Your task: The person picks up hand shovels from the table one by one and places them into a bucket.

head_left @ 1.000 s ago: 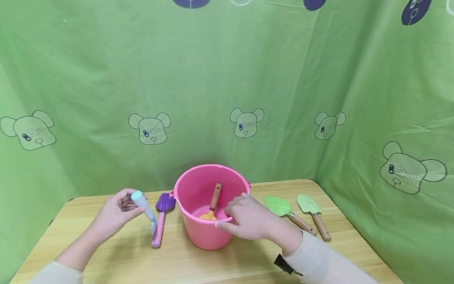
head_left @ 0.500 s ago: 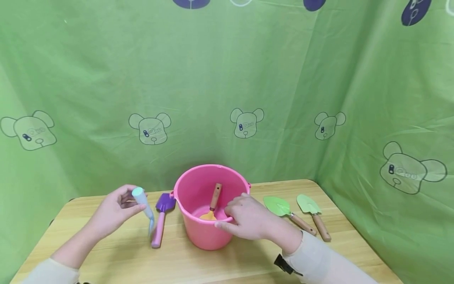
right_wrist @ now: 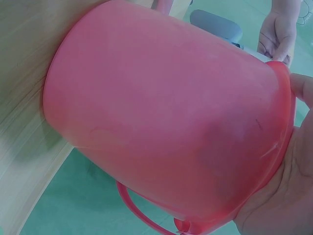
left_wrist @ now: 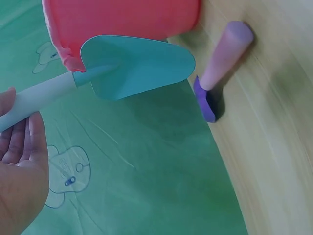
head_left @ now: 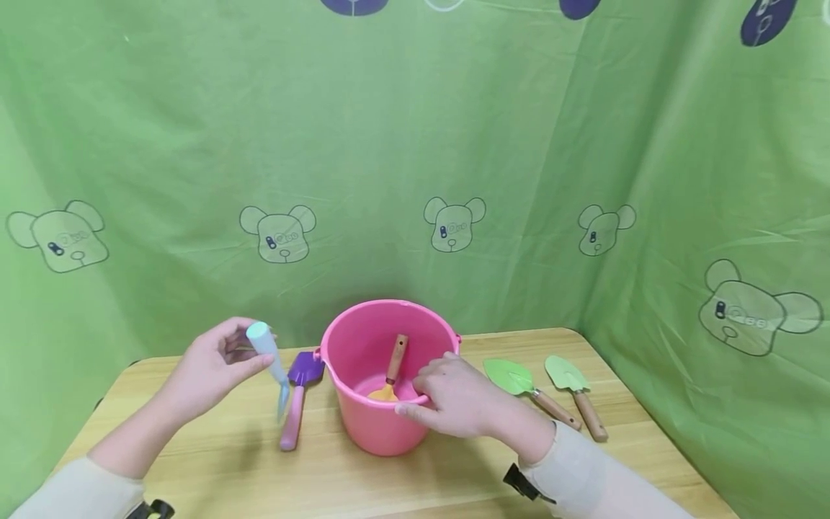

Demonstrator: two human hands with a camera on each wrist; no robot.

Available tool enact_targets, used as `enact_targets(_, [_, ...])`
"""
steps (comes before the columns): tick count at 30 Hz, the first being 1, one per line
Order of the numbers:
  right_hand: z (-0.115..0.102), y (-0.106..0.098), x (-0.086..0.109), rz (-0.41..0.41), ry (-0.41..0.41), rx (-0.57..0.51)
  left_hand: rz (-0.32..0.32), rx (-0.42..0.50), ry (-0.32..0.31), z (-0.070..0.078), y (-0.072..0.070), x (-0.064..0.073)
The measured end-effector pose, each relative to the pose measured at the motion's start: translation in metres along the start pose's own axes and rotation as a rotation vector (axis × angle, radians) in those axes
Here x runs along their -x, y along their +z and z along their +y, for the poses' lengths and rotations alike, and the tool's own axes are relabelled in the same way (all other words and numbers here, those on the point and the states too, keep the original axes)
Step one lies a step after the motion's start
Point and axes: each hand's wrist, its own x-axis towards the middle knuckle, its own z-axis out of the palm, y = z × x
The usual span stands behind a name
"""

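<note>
My left hand (head_left: 210,367) pinches the pale handle of a light-blue hand trowel (left_wrist: 137,66), whose blade points down above the table, left of the bucket. With thumb outside and fingers over the edge, my right hand (head_left: 457,396) grips the near right rim of a pink bucket (head_left: 382,429). Inside the bucket leans a yellow trowel (head_left: 397,360), its wooden handle up and most of its blade hidden by the near wall. Between the left hand and the bucket lies a purple trowel (head_left: 305,369) with a pink handle.
Right of the bucket, a bright green trowel (head_left: 509,376) and a pale green trowel (head_left: 566,373), both with wooden handles, lie on the wooden table (head_left: 363,486). A green cloth (head_left: 363,144) with bear faces hangs behind and to the right.
My left hand has risen a little with the light-blue trowel, whose blade has lifted away from the purple trowel's handle. The right hand stays on the bucket rim.
</note>
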Motion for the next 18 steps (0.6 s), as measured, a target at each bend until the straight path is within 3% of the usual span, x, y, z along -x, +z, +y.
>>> enact_targets(9, [-0.001,0.0,-0.001,-0.009,0.011,-0.004,0.031,-0.028,0.013,0.015,-0.001,-0.004])
enact_targets(18, [-0.001,-0.001,-0.001,0.0,-0.001,0.0,0.036,-0.042,0.021,0.042,-0.004,-0.015])
